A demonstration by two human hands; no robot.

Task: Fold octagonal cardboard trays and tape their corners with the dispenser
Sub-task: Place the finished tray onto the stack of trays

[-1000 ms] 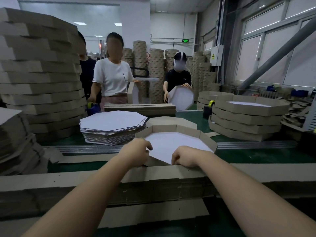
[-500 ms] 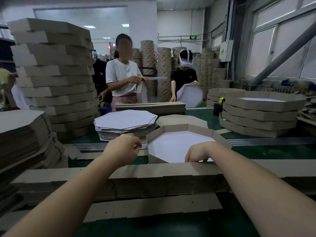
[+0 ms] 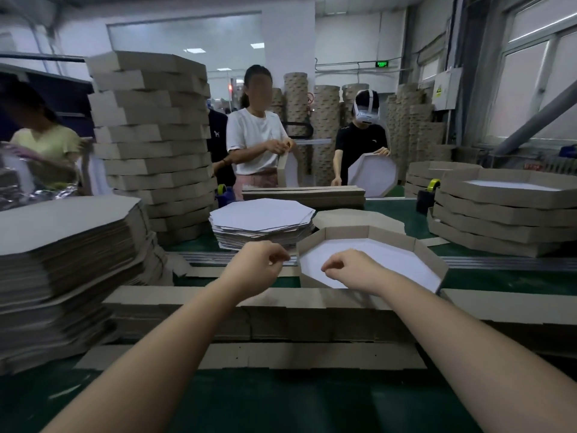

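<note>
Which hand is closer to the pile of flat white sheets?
Left. The left hand is just in front of the pile; the right hand is farther right, over the tray.

Single head-worn wide-angle view, facing forward and slightly down across the green bench [image 3: 312, 407], near edge close beneath the lens, folded tray [image 3: 343, 231] just beyond, workers [image 3: 253, 135] opposite facing the camera
</note>
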